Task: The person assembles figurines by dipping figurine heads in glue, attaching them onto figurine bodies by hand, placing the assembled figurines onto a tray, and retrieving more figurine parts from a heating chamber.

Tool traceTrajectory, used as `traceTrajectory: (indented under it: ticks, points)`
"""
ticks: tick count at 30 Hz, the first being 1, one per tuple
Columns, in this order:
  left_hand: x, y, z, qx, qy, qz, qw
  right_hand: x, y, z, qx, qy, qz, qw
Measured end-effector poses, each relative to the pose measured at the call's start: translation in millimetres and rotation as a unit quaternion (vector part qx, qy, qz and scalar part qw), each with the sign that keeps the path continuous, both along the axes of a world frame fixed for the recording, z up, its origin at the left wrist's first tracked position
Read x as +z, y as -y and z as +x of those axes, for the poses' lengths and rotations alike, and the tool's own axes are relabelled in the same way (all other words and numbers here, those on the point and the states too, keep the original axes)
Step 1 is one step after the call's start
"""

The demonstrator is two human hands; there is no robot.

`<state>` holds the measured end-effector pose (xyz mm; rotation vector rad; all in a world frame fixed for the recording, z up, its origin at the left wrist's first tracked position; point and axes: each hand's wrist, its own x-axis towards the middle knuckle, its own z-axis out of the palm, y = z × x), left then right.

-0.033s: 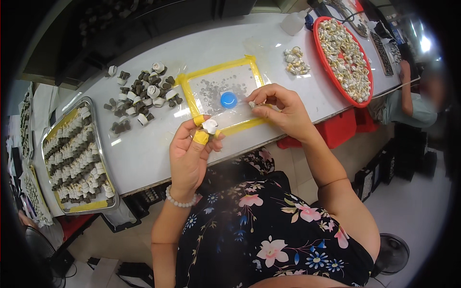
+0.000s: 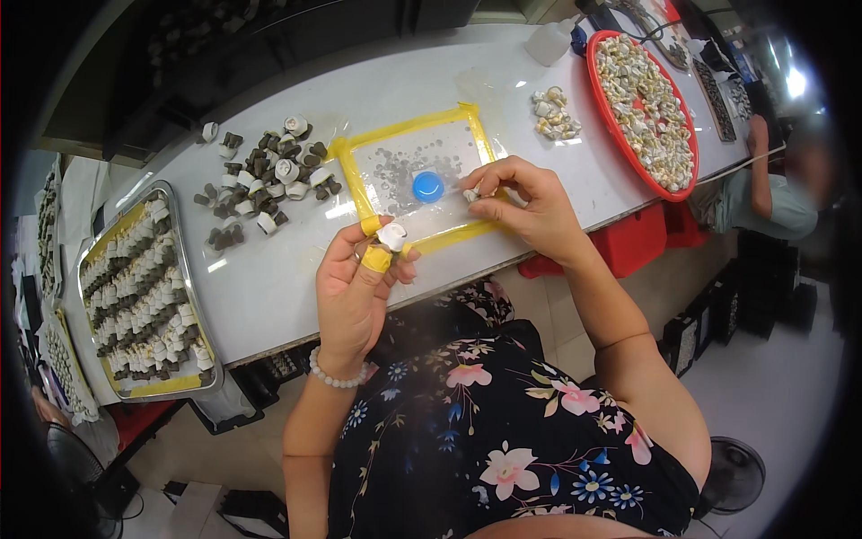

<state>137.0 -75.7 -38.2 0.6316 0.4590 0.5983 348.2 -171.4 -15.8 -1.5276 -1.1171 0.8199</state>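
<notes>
My left hand (image 2: 357, 274), with yellow tape round its thumb and fingertips, grips a small white-topped figurine piece (image 2: 392, 237) over the near edge of the table. The underside of that piece is mostly behind my fingers. To the right, my right hand (image 2: 532, 205) pinches a tiny white piece (image 2: 472, 194) between thumb and forefinger. A round blue cap (image 2: 428, 187) lies between the hands on a clear sheet (image 2: 453, 148) edged with yellow tape and dotted with grey spots. The two held pieces are apart.
Loose dark-and-white figurine pieces (image 2: 269, 171) cover the table at left. Beyond them a metal tray (image 2: 190, 296) holds rows of finished-looking pieces. At right are a small white-and-gold pile (image 2: 557, 115), a red basket (image 2: 594, 85) full of similar parts, and a translucent bottle (image 2: 548, 43). Another person (image 2: 777, 202) sits far right.
</notes>
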Motion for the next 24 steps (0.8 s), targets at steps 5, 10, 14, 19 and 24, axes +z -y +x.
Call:
traceTrajectory:
  ticks: [5, 10, 14, 19, 24]
  points:
    - [-2.4, 0.1, -3.8, -0.02, -0.023, 0.021, 0.999, -4.3, -2.5, 12.1, 0.021, 0.298, 0.037, 0.954]
    - [-1.4, -1.6, -2.2, -0.021, -0.01, 0.018, 1.0, -2.8, 2.9, 19.1, -0.015, 0.308, 0.014, 0.951]
    - [-2.7, 0.3, -2.5, 0.003, 0.014, 0.009, 1.0, 3.7, 3.0, 21.5, 0.02, 0.384, 0.028, 0.923]
    - [-7.0, 0.4, -4.0, 0.001, 0.03, 0.024, 0.999, 13.5, -1.7, 24.7, 0.06, 0.426, -0.025, 0.903]
    - [-7.2, 1.9, -2.7, 0.006, 0.038, 0.03, 0.999, 21.3, -20.4, 9.0, 0.086, 0.324, -0.004, 0.942]
